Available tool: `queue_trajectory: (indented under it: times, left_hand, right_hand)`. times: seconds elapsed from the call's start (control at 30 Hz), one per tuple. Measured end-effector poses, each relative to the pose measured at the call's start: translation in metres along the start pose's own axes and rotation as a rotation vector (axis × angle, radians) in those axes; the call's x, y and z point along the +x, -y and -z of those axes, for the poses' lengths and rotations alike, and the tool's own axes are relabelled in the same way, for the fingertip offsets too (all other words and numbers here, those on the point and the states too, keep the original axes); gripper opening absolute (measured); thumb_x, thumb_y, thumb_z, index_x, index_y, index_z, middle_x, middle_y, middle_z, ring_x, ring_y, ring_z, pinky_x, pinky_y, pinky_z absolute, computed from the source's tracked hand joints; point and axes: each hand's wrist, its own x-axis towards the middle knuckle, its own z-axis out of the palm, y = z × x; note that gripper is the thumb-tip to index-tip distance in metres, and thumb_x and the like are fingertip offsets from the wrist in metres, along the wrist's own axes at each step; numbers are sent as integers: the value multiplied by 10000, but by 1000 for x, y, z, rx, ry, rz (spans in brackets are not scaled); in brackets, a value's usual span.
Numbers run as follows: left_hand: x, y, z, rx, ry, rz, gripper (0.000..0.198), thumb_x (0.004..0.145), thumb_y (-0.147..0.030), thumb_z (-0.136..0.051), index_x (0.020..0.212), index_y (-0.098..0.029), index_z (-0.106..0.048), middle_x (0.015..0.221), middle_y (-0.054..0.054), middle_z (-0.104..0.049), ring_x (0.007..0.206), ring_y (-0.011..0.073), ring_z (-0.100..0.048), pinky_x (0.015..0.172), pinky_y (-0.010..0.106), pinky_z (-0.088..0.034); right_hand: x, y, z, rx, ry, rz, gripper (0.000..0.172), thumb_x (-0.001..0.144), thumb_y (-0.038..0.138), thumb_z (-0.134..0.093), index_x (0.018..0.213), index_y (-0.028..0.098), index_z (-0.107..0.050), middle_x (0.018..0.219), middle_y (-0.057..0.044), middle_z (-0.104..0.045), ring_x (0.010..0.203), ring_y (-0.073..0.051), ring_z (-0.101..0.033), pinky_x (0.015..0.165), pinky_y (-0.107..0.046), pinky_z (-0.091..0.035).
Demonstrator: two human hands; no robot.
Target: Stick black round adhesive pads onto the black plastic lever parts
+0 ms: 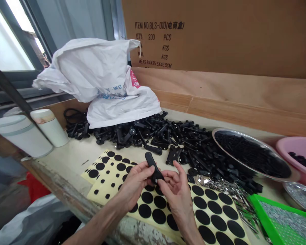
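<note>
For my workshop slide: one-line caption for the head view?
Left hand and right hand hold a black plastic part over sheets of black adhesive dots beside a heap of similar parts.

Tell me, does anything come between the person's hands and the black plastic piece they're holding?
Nothing visible does. The left hand and right hand touch the black plastic piece directly, with no gloves, above a sheet of black round stickers.

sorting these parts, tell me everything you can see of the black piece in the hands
The black piece is long and narrow with a rounded upper end, matte, and looks like plastic. It stands tilted, held between the left hand and right hand, whose fingers hide part of its lower end, above a sheet of black round stickers.
</note>
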Motion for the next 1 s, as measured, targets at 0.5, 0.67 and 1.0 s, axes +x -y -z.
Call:
queue_trajectory:
  times: [0.5, 0.67, 1.0]
  left_hand:
    - [-14, 13, 13, 138, -182, -23, 290, 805, -410, -655, 889, -136, -613, 810, 79, -691, 602, 142, -650, 511, 202, -477]
    - [-15, 13, 11, 142, -184, -42, 287, 808, -405, -652, 889, -134, -610, 849, 83, -689, 620, 128, -629, 524, 202, -487]
    - [-14, 12, 11, 130, -164, -44, 278, 796, -403, -667, 859, -139, -607, 813, 68, -684, 607, 125, -625, 517, 200, -485]
  right_hand:
    - [-14, 9, 7, -10, -9, -334, 333, 797, 468, -662, 666, 188, -538, 611, 38, -417, 609, -128, -337, 604, -273, -310]
    - [-15, 6, 4, -49, -5, -405, 320, 778, 477, -676, 699, 182, -580, 595, 43, -430, 599, -123, -330, 588, -258, -291]
    - [-14, 7, 1, -125, -46, -388, 303, 726, 466, -706, 714, 174, -626, 582, 36, -451, 560, -119, -338, 537, -245, -288]
